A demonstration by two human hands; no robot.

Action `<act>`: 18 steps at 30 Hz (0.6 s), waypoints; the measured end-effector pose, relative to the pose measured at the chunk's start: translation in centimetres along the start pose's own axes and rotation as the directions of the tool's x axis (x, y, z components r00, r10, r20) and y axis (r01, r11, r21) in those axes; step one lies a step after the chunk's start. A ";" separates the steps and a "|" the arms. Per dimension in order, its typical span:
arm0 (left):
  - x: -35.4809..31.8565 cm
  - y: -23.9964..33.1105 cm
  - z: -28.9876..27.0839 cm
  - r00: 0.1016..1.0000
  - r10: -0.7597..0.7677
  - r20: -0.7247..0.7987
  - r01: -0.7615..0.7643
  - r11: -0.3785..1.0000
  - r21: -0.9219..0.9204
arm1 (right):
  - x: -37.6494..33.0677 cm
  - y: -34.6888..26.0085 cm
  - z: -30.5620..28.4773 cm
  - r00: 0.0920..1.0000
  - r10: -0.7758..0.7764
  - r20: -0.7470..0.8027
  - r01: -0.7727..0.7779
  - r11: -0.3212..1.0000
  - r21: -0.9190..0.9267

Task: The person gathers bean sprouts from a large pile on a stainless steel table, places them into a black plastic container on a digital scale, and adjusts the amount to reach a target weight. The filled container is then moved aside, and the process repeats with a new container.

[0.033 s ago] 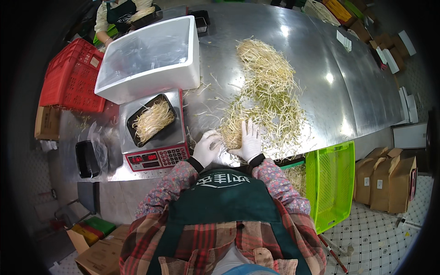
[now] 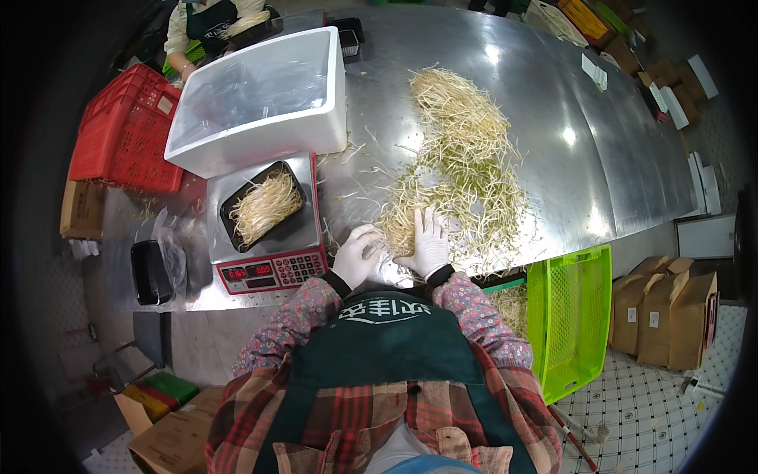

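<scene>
Both hands wear white gloves at the near edge of a steel table. My right hand (image 2: pixel 429 245) lies with its fingers stretched out over the near end of a long heap of bean sprouts (image 2: pixel 466 134). Just left of that end, my left hand (image 2: pixel 358 254) has its fingers curled in toward the thumb; whether anything is between them is hidden. To its left a black tray (image 2: pixel 268 172) filled with sprouts sits tilted askew on a red digital scale (image 2: pixel 308 231) with a lit display.
A white foam box (image 2: pixel 260 134) with a plastic liner stands behind the scale, beside a red crate (image 2: pixel 126 126). An empty black tray (image 2: pixel 150 272) lies at the left with clear plastic. A green crate (image 2: pixel 570 324) stands by the near right edge. A co-worker (image 2: pixel 213 20) is at the far left.
</scene>
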State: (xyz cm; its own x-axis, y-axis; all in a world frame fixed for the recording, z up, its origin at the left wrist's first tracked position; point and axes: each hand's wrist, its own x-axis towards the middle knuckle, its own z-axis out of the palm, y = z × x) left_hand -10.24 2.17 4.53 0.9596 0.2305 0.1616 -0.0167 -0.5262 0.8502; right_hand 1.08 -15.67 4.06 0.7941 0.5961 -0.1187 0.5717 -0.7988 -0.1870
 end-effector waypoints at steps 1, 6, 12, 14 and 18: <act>0.1 0.0 -0.4 0.997 0.082 -0.010 -0.081 0.994 0.078 | 0.2 0.2 0.9 0.995 -0.009 -0.095 0.012 0.999 0.035; -0.9 0.2 -2.2 0.995 -0.095 0.010 0.095 0.994 -0.060 | 2.5 3.0 0.0 0.996 0.014 -0.089 0.019 0.933 0.358; -1.7 2.9 -5.2 0.923 -0.346 0.169 0.382 0.873 -0.303 | 5.0 5.3 -3.6 0.980 0.028 0.197 -0.185 0.501 0.846; -2.2 4.0 -6.4 0.952 -0.286 0.107 0.305 0.906 -0.292 | 6.3 6.4 -1.8 0.990 -0.027 0.141 -0.094 0.628 0.773; -4.1 6.3 -12.7 0.929 -0.200 -0.313 0.111 0.953 -0.281 | 8.4 0.7 -8.6 0.968 -0.195 0.161 -0.078 0.374 0.924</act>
State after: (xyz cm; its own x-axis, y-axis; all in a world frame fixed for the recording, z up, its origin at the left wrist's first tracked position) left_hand -17.81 8.28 15.60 0.8065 0.5752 0.1367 0.0112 -0.2461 0.9692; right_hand 9.99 -11.92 11.36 0.6238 0.7454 -0.2351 -0.0391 -0.2707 -0.9619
